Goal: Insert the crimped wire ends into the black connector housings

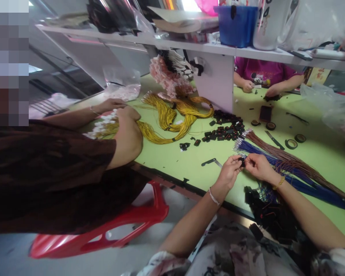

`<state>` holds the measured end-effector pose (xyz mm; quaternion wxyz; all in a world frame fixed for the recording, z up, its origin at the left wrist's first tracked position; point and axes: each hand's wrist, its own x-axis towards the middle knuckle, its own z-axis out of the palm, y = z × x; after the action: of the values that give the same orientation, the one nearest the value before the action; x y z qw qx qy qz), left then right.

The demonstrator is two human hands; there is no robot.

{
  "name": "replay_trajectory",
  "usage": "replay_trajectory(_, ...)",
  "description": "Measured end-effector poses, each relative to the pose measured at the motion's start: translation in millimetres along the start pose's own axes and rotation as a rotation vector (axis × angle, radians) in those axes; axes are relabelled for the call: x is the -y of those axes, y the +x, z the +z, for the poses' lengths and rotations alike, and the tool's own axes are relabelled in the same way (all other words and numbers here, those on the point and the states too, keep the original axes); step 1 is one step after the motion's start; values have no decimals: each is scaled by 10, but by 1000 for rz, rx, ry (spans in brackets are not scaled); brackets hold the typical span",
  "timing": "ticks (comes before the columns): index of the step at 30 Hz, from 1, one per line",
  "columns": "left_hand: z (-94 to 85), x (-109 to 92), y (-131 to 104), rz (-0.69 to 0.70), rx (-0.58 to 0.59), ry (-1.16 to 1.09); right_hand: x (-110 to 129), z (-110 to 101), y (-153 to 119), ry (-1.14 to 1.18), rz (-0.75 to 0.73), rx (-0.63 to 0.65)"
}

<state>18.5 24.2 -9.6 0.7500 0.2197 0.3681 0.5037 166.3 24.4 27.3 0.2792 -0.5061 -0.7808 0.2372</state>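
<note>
My left hand (230, 171) is closed, its thumb and fingers pinching a small black connector housing (242, 161) above the green table. Right beside it, my right hand (258, 167) is closed too, fingertips pressed together at the housing's edge. What those fingertips grip is too small to make out. Bundles of blue wires (307, 188) and brown wires (293, 158) with metal ends lie beyond and beside my right hand. Below my right wrist, a heap of black connectors with wires (267, 216) sits at the table edge, partly hidden by my forearm.
Loose black housings (225, 128) are piled mid-table. Near my left hand lies a folding blade (209, 162); a knife (274, 140) and tape rolls (291, 144) lie farther right. A co-worker's arm (129, 132) rests by yellow wires (172, 124) at left, above a red stool (149, 214).
</note>
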Motion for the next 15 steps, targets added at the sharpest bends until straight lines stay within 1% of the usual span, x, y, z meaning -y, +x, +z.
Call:
replay_trajectory(3,23,-6,-37,-4,-16,45,-25,16,-7,0,22,14)
replay_trajectory(6,68,-46,-64,5,-23,87,-138,-94,105,84,16,91)
replay_trajectory(7,88,-62,-64,15,-19,92,-202,-154,177,101,27,84)
replay_trajectory(8,110,-77,-60,24,-13,94,-277,-215,261,84,58,23)
replay_trajectory(9,130,-88,-50,30,-4,94,-359,-271,350,16,107,-62)
replay_trajectory(10,147,-95,-38,27,6,95,-444,-315,438,-107,177,-131)
replay_trajectory(11,160,-96,-24,19,12,96,-526,-344,518,-238,245,-161)
replay_trajectory(13,165,-85,3,-4,17,94,-669,-360,635,-415,314,-131)
replay_trajectory(15,145,-66,24,-26,19,86,-771,-344,687,-477,345,-108)
